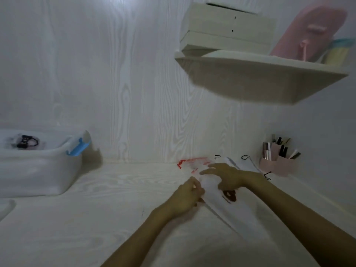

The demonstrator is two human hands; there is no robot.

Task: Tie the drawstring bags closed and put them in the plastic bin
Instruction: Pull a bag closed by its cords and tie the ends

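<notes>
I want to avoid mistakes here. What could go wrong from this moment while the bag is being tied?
1. The left hand pinches only the edge of the white bag; it may slip.
2. The right hand lies beside the red-trimmed bag; cords could tangle.
3. The plastic bin stands far to the left, so carrying could loosen a weak knot.

Both my forearms come into view bare from the bottom edge, with no sleeve or cuff showing on either one. My left hand [187,197] wears no glove, ring or band that I can make out, and its wrist is bare too. My right hand [226,175] is the same: uncovered, no watch or bracelet at the wrist. The nails look short and plain, with a pale tip showing on one left finger, though the picture is dim and soft, so finer detail is beyond telling.
</notes>
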